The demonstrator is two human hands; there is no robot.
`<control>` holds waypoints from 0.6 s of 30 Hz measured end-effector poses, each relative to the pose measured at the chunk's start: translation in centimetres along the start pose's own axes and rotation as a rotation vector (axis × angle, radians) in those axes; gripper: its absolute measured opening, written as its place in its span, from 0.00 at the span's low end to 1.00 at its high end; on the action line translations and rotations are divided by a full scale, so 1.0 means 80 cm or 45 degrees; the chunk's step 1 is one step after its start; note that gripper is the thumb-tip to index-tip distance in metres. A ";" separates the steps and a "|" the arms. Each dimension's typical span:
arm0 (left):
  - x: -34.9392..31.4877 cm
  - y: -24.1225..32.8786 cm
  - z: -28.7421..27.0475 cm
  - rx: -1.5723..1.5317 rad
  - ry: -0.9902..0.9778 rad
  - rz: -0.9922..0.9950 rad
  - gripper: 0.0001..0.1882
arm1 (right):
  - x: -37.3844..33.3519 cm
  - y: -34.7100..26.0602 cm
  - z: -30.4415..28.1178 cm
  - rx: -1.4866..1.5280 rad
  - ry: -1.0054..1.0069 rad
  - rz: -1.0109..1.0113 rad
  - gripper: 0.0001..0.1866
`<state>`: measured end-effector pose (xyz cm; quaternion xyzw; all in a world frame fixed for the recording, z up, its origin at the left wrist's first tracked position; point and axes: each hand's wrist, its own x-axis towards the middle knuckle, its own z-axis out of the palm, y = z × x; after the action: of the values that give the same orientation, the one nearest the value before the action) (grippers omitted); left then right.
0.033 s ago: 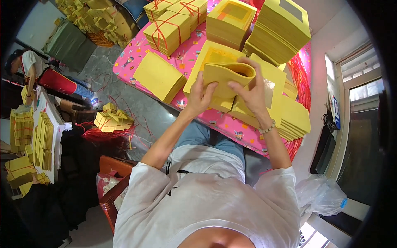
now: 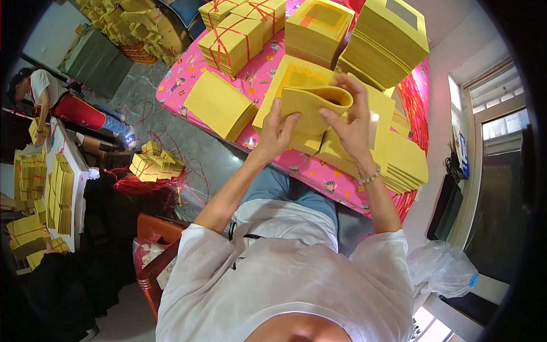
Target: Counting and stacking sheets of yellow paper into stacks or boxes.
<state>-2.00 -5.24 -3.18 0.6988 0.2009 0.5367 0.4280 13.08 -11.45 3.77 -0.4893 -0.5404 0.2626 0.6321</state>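
A wad of yellow paper sheets (image 2: 306, 109), folded over with a rounded loop at its right end, is held above the table. My left hand (image 2: 278, 130) grips its left end, thumb in front and fingers mostly hidden behind. Around the looped end curves my right hand (image 2: 354, 128), its thumb at the front and its fingers over the far side; a bead bracelet circles that wrist. Beneath lies a stack of yellow sheets (image 2: 305, 68) with an orange print. Another yellow stack with a silvery patch (image 2: 371, 128) sits by my right hand.
The pink patterned table (image 2: 178, 94) carries a loose yellow stack (image 2: 219, 105), red-tied bundles (image 2: 232, 44) and tall piles (image 2: 384, 48). Red strands (image 2: 419, 108) hang at the right edge. Left are a wooden chair (image 2: 156, 231) and a co-worker (image 2: 51, 94) at a white table.
My right hand has shifted slightly right and its thumb has slid along the folded paper. The left hand and the wad stay in place.
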 end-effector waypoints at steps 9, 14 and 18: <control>0.000 -0.002 0.004 0.003 0.004 0.006 0.11 | 0.014 -0.023 -0.016 -0.788 -0.165 -0.577 0.25; 0.002 0.006 0.001 -0.062 0.035 -0.053 0.12 | -0.001 -0.018 -0.001 -0.443 0.179 -0.311 0.24; 0.011 0.034 0.007 -0.303 0.030 -0.166 0.14 | -0.015 0.014 -0.018 -0.152 -0.067 0.064 0.21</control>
<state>-1.69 -6.35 -0.48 0.6222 0.1858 0.5359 0.5395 14.27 -12.55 2.33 -0.5325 -0.5591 0.2586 0.5805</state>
